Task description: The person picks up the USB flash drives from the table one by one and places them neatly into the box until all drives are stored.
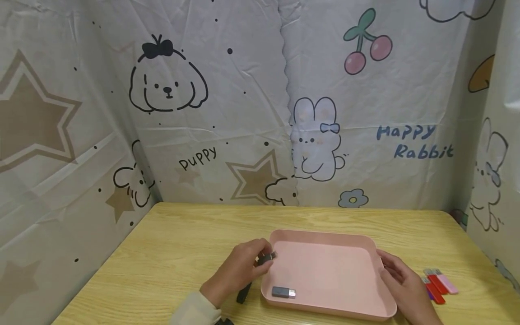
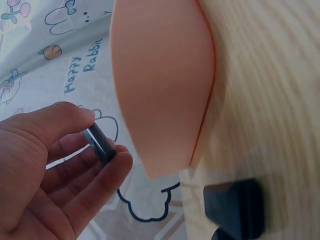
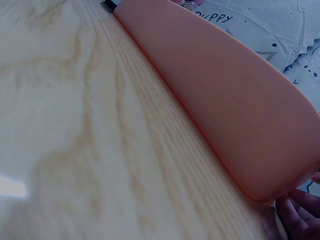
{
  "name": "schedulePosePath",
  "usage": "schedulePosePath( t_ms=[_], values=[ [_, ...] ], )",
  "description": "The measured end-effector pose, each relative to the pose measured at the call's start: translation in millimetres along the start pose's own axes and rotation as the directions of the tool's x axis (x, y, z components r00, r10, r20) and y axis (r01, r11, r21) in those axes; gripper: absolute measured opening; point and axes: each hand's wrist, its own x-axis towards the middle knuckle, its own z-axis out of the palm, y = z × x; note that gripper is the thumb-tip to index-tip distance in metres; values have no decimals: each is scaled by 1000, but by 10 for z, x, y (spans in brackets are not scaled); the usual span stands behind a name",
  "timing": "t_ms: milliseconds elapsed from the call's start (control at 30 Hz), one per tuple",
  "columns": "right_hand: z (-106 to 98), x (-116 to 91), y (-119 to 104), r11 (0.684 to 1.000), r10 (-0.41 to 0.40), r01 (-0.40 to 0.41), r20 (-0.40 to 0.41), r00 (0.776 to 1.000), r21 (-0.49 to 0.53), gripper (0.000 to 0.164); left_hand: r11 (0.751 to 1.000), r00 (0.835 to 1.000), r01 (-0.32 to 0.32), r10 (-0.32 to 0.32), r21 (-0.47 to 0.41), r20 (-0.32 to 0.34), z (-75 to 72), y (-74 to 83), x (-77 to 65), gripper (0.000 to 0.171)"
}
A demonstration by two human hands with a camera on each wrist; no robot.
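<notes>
My left hand (image 1: 241, 264) pinches a dark USB flash drive (image 1: 266, 258) between thumb and fingers, its metal plug pointing over the left rim of a pink tray (image 1: 325, 311). The left wrist view shows the same drive (image 2: 101, 143) held just beside the tray's outer wall (image 2: 165, 85). Inside the tray, near its front left corner, lies a grey USB flash drive (image 1: 283, 292) with a silver plug. My right hand (image 1: 406, 282) holds the tray's right side, thumb at the rim; in the right wrist view its fingers (image 3: 300, 212) touch the tray's corner.
A black stick-like object (image 1: 243, 293) lies on the wooden table (image 1: 183, 243) left of the tray. Several red, pink and purple flash drives (image 1: 438, 284) lie together right of my right hand. A printed curtain (image 1: 243, 113) encloses the table's back and sides.
</notes>
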Motion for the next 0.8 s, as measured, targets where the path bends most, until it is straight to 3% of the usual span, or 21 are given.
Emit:
schedulePosePath(
  t_ms=[233, 433, 800],
  values=[
    [0, -1, 3, 1000, -19, 19, -5, 1000, -11, 52, 997, 997, -77, 78, -16, 14, 46, 48, 2, 21],
    [-3, -4, 5, 999, -29, 29, -12, 1000, -16, 52, 994, 994, -97, 99, -44, 44, 121, 73, -14, 27],
    [-10, -7, -3, 999, -30, 30, -8, 1000, -24, 54, 972, 981, -194, 191, 130, 35, 233, 97, -30, 23]
  ],
)
